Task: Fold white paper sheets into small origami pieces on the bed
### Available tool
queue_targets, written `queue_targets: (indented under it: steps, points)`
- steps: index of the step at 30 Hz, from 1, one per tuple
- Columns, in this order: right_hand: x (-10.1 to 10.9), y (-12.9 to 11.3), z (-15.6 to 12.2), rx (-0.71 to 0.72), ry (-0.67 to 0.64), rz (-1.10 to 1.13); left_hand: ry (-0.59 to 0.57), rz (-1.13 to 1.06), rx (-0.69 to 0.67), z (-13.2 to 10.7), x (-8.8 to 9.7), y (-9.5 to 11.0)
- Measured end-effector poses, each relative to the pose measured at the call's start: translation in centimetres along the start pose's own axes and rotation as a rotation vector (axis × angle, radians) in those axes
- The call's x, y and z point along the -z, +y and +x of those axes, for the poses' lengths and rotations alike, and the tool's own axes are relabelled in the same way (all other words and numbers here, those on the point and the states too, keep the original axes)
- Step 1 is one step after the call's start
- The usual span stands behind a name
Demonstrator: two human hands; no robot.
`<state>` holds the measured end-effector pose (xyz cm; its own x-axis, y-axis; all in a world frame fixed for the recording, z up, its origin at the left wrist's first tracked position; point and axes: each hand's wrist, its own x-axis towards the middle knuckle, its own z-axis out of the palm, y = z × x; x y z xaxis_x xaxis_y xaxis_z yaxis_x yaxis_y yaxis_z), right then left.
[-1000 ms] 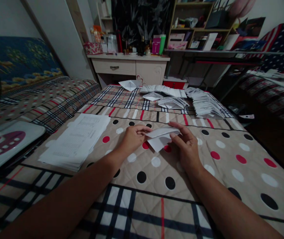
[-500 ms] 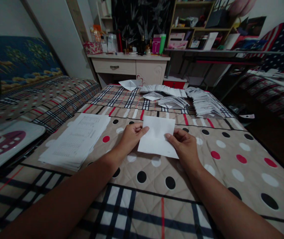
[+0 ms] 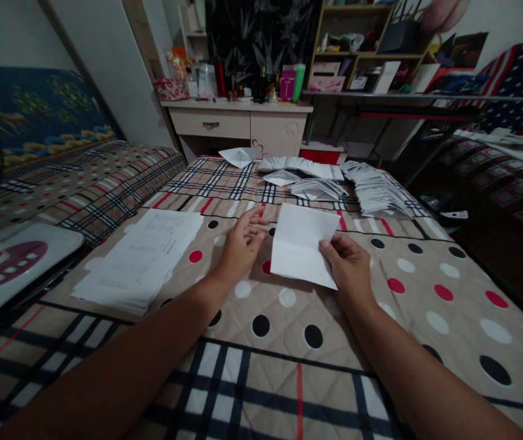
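Near the middle of the bed (image 3: 403,318) we have a sheet (image 3: 305,244), with our right hand (image 3: 351,272) at its right edge. Our left hand (image 3: 238,244) is just left of it, apart from the paper. Further left, toward the bed's left edge, lies a stack of papers (image 3: 140,260), and beyond that edge a flat device (image 3: 9,263). Along the far edge we find folded papers: a long row (image 3: 376,189) toward the far right corner, a smaller heap (image 3: 316,188) left of it, and a single folded piece (image 3: 241,156) furthest left. Behind the bed stands a cabinet (image 3: 238,125), with a shelf unit (image 3: 362,55) to its right.
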<state>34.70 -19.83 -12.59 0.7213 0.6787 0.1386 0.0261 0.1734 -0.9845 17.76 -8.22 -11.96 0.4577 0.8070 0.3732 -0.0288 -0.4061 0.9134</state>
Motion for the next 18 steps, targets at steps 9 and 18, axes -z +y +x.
queue_targets:
  steps: [9, 18]
  points:
    - [0.5, -0.4, 0.4, -0.101, -0.264, -0.063, -0.145, 0.61, -0.753, 0.6, 1.6, 0.8]
    - [0.7, -0.6, 0.7, -0.064, -0.209, -0.04, -0.175, 0.722, -0.847, 0.6, 2.6, 1.2]
